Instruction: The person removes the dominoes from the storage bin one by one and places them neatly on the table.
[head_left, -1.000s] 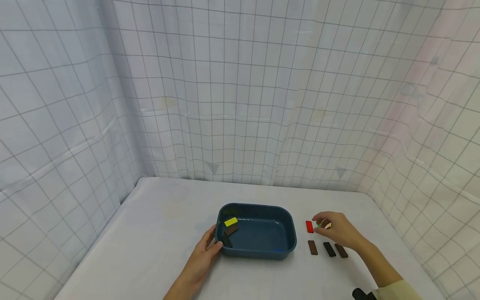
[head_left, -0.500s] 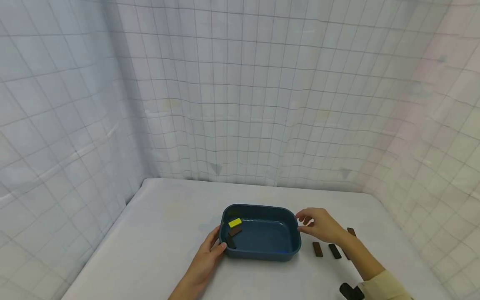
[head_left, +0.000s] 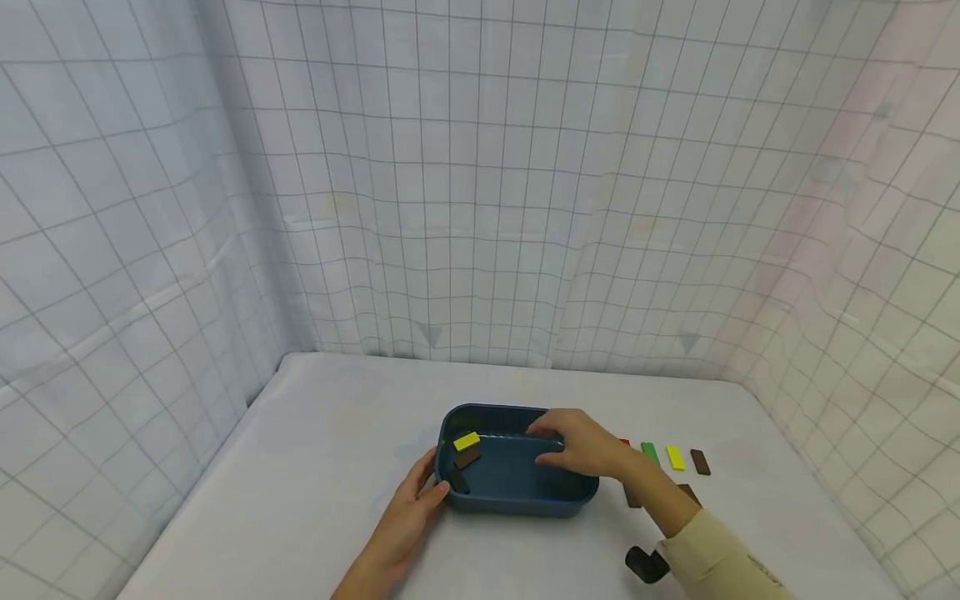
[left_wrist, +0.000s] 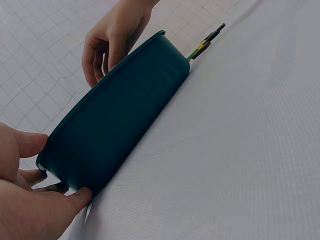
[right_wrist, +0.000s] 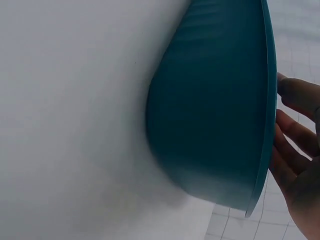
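My left hand (head_left: pixel 408 512) holds the left end of a dark blue plastic tub (head_left: pixel 517 506), thumb at the near rim corner. In the left wrist view, its fingers touch the tub's rim and outer wall. Over the right part of the tub hangs my right hand (head_left: pixel 581 446), fingers curved and thumb apart, with nothing visible between them. Its fingertips (right_wrist: pixel 284 117) show just beyond the rim in the right wrist view. Inside the tub, at the left, lie a yellow block (head_left: pixel 467 442), a brown block (head_left: pixel 467 458) and a black block (head_left: pixel 457 481).
Right of the tub, a green block (head_left: pixel 650 452), a yellow block (head_left: pixel 675 457) and a dark brown block (head_left: pixel 701 462) lie in a row with a red block (head_left: pixel 625 442), partly hidden. The right forearm partly covers more blocks in front. White gridded cloth walls surround the white table (head_left: pixel 360 425).
My right hand has moved left from the loose blocks to over the tub, uncovering the green and yellow blocks. The left hand stays on the tub.
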